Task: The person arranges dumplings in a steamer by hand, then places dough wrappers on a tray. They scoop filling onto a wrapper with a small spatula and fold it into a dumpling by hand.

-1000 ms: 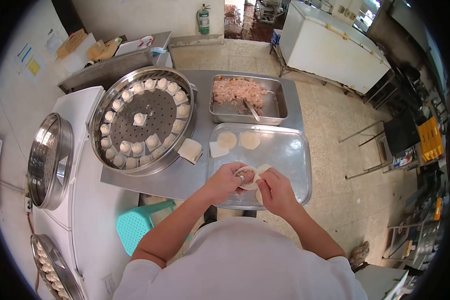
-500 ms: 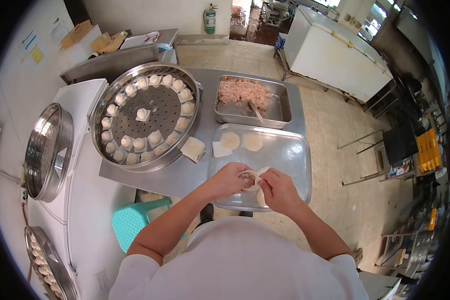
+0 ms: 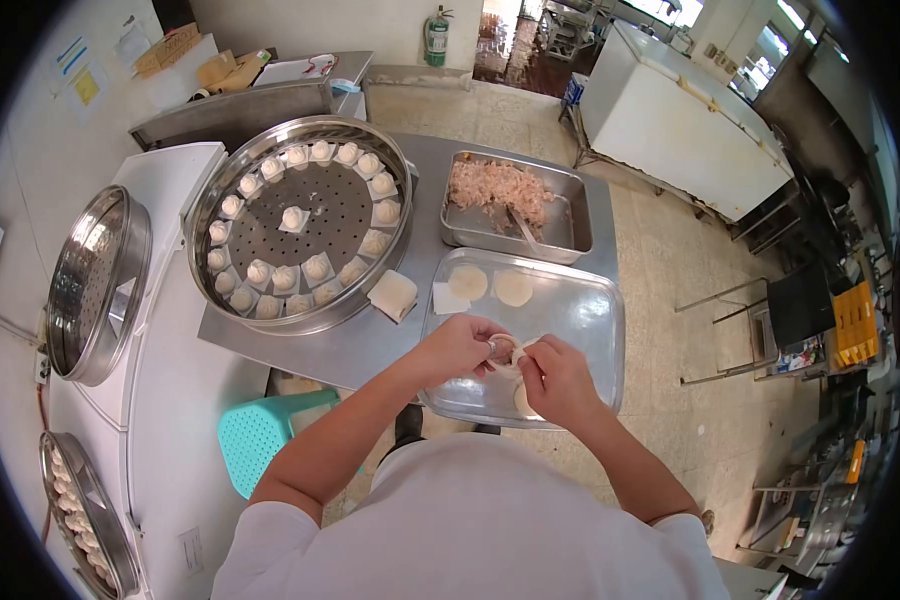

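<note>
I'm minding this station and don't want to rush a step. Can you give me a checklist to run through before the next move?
1. Both hands on the filled wrapper: ok, left hand and right hand hold it.
2. Wrapper closed: not ok, filling shows in the opening.
3. Wrapper's underside untorn: cannot tell, hidden.
4. Loose wrappers within reach: ok, two round wrappers lie on the flat tray.
5. Filling supply: ok, the deep pan holds minced filling.
6. Space in the large steamer: ok, bare perforated metal surrounds the middle dumpling.
</note>
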Demonstrator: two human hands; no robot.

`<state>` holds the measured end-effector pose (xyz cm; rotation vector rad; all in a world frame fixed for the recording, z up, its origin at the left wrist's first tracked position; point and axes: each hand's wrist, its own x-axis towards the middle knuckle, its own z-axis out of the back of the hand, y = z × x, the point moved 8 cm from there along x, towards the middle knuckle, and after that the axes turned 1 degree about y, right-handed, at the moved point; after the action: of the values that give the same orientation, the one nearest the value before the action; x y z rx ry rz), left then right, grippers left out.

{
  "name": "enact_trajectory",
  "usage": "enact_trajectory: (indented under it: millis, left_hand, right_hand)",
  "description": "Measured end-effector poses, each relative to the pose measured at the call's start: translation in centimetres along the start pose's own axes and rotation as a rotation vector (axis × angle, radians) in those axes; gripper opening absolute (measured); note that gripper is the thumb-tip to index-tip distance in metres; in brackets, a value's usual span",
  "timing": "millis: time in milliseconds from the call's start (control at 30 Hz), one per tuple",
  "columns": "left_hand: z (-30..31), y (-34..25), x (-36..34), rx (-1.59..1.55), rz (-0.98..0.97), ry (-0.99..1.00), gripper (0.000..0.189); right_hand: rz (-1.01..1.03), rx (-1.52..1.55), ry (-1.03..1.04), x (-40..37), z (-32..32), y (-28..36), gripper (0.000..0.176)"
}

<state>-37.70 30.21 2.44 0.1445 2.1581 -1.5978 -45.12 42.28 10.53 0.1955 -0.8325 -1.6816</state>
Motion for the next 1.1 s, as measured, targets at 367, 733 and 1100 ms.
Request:
enact_trajectory:
  millis: [367,733,1100]
  left_hand:
    - [-0.4,-0.7,0.4,0.246,-0.058,-0.010,0.033]
    - [1.1,-2.5,0.0,0.112,-0.185,-0.158,0.036]
    - [0.8,3.3,1.2,-0.214,-0.466,-0.499,0.049]
  right_hand:
    - [-0.053,-0.023,0.041,0.1,0.1,-0.3,0.009]
    - [-0.516,0.427,-0.093,-1.1,-1.2,-3.5,0.018]
    - [-0.217,0.118,-0.186,-0.7,-3.1,-0.7,0.021]
